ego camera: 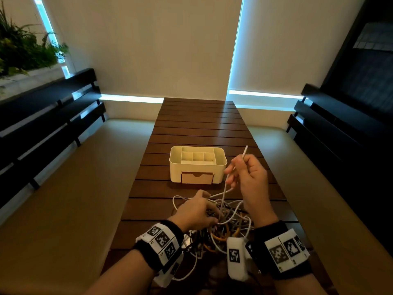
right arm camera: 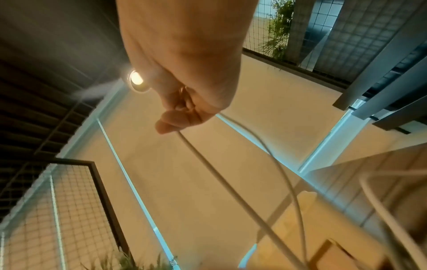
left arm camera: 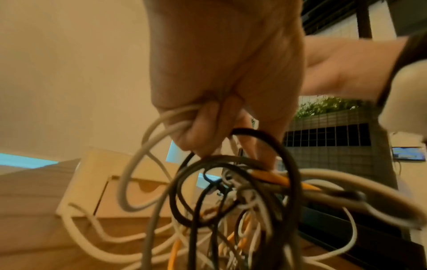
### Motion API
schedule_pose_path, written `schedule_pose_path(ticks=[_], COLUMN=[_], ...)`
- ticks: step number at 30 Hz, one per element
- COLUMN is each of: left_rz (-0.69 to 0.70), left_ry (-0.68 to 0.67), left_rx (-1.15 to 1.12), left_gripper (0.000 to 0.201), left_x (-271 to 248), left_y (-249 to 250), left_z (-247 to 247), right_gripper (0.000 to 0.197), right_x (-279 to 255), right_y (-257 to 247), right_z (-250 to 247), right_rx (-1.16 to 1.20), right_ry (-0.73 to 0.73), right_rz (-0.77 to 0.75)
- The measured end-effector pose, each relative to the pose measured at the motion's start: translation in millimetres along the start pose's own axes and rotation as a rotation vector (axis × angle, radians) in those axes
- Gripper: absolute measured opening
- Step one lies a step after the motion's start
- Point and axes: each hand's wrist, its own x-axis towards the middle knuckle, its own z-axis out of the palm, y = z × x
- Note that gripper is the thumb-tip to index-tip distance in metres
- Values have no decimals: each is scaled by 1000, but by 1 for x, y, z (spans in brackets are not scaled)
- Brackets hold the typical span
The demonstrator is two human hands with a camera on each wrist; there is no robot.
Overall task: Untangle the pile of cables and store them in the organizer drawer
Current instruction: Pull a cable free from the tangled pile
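Right grip: our right hand (ego camera: 247, 174) is raised above the pile, fingers curled round a white cable (ego camera: 245, 153) whose free end sticks up past the knuckles.
Left grip: our left hand (ego camera: 196, 211) sits on the tangle, fingers curled into several loops (left arm camera: 148, 157) of white, grey and black cord.
Cable pile: we see the pile of cables (ego camera: 225, 226) on the near part of the desk (ego camera: 197, 124), between our wrists; white, black, grey and orange strands mixed.
Organizer: the cream organizer (ego camera: 197, 165) stands just beyond the pile, upright, compartments open on top.
Drawer: its drawer (ego camera: 197, 178) faces us, pushed in.
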Motion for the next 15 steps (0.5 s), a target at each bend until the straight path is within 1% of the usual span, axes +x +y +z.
schedule_pose_path(ticks=[3,5,7,8,9,10,11,12,13,14,15], left_rz=[-75,-58,-10,11,20,21,12,7,2,2,3], left_ry=[61,114,195,229,252,280,314,356,395,424,435], left_rx=[-58,-51,-54,-63,-76,-104,-153,-207,-257,-304,-353], left_gripper=[21,19,16,15,14,13,11,9,8,8,6], left_x=[1,2,0,-1,-1,-1,-1,-1,-1,0,-1], left_y=[-10,-10,-7,-6,-5,-6,-6,-7,-8,-9,-9], left_z=[3,3,4,6,7,9,9,8,8,7,5], right_gripper=[19,19,19,17,14,13,17,23,28,31,30], right_x=[5,6,7,8,8,8,7,5,0,-7,-14], right_y=[-22,-32,-37,-36,-32,-26,-12,4,22,41,59], right_z=[1,4,7,7,7,5,4,4,5,5,5], right_rx=[178,343,523,566,554,485,362,198,-14,-248,-438], right_ry=[101,147,122,81,40,8,-8,-25,-61,-150,-258], right_rz=[-73,-64,-37,-34,-25,2,66,144,214,249,241])
